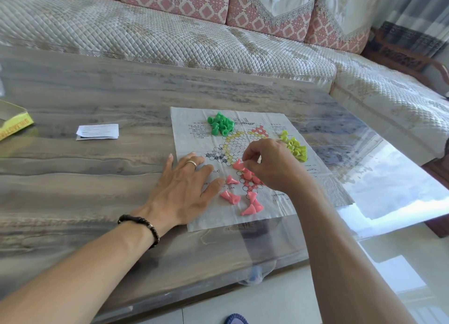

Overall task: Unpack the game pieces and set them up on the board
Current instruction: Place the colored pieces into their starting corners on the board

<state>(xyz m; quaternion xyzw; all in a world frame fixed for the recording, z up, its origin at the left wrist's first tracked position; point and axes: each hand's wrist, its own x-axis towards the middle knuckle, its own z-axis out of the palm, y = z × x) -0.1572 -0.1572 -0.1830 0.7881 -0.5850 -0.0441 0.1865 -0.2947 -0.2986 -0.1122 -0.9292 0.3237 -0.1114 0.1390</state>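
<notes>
A thin paper game board (pixel 267 216) with a printed star of circles lies flat on the table. My left hand (pixel 181 190) presses flat on the board's left edge, fingers spread. My right hand (pixel 272 164) hovers over the red corner and pinches a pink cone piece (pixel 238 164) at its fingertips. Several more pink pieces (pixel 251 208) lie loose on the near part of the board, some partly hidden under my right hand. A heap of green pieces (pixel 220 123) sits at the board's far left, a heap of yellow-green pieces (pixel 295 146) at its right.
The grey wood-grain table (pixel 97 177) carries a folded white leaflet (pixel 97 131) and a yellow game box (pixel 14 123) at the far left. A quilted sofa (pixel 170 39) runs behind the table. The table's right edge drops to a glossy tiled floor (pixel 401 263).
</notes>
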